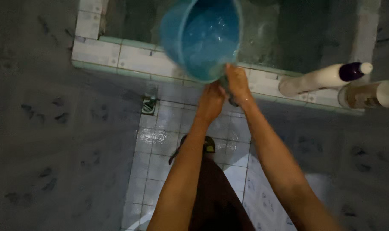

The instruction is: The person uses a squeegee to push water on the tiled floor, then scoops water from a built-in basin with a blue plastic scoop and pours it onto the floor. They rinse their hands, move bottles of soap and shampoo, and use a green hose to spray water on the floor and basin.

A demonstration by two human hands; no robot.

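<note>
Above tiled floor (160, 149), blue scoop (201, 36) tops both hands.

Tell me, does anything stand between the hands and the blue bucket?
Nothing visible does. Both the left hand and the right hand already touch the lower edge of the tilted blue bucket, above the tiled ledge.

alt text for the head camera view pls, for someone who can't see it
Both hands, left hand and right hand, grip a blue plastic bucket with water inside, above a tiled basin rim. Two bottles lie on the ledge at right; a floor drain sits below.
</note>
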